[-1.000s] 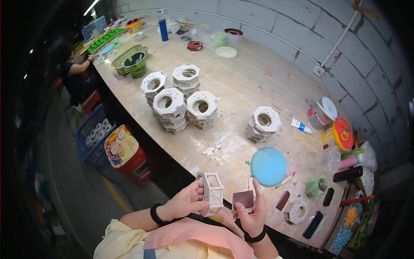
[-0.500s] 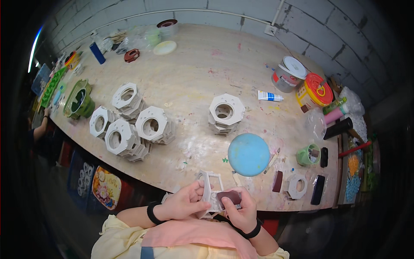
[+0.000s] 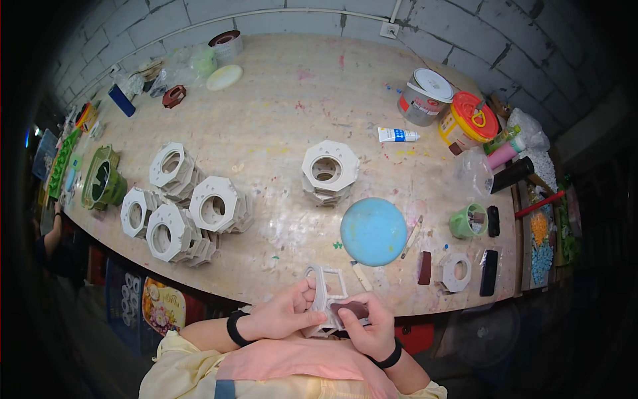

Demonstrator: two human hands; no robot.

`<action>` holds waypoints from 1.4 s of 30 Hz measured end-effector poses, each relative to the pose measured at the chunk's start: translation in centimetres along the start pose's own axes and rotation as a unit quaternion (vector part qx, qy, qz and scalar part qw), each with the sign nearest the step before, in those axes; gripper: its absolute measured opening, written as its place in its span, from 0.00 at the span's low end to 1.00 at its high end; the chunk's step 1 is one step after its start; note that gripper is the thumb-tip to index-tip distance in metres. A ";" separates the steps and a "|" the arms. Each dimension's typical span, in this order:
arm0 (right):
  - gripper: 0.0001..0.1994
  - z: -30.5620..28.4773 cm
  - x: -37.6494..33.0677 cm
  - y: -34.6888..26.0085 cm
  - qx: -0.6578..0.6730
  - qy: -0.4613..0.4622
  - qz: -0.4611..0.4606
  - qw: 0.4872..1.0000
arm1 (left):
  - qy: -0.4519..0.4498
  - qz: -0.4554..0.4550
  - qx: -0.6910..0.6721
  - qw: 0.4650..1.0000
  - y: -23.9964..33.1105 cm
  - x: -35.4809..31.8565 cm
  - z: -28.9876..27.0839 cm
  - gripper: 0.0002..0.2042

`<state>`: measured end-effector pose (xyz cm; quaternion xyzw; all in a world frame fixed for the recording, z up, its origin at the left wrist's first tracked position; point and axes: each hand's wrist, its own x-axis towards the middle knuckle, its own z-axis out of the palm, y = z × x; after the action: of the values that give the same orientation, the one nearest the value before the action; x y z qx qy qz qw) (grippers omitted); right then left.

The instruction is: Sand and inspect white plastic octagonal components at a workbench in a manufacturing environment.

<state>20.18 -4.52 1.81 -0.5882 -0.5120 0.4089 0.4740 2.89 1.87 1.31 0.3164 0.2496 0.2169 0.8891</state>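
plainly, the left hand (image 3: 282, 315) is half curled, gripping a white frame (image 3: 321, 297) by the table's (image 3: 279, 123) near edge, and the right hand (image 3: 373, 332), nearly closed, pinches a dark red sheet (image 3: 356, 308) at the frame's right side.

I'm getting five stacks of white octagonal frames (image 3: 330, 163) (layers overlap too much to number, sorry), plus one loose white frame (image 3: 445, 274) and one held white frame (image 3: 321, 302). At least two dark red sheets, so one held sheet (image 3: 355, 309) and one table sheet (image 3: 425, 268). Also one blue disc (image 3: 374, 231), one white-and-blue tube (image 3: 399, 135), one small green cup (image 3: 468, 223), two lidded tubs (image 3: 425, 105) and two black wristbands (image 3: 236, 327).
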 end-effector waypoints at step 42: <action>0.04 -0.3 -0.5 -0.1 -0.020 0.078 -0.025 0.996 | -0.006 -0.015 0.018 1.000 -0.6 -0.5 0.0 0.23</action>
<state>20.43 -5.06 1.94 -0.6147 -0.4966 0.3394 0.5103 2.69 1.18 1.08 0.3297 0.2522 0.1975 0.8881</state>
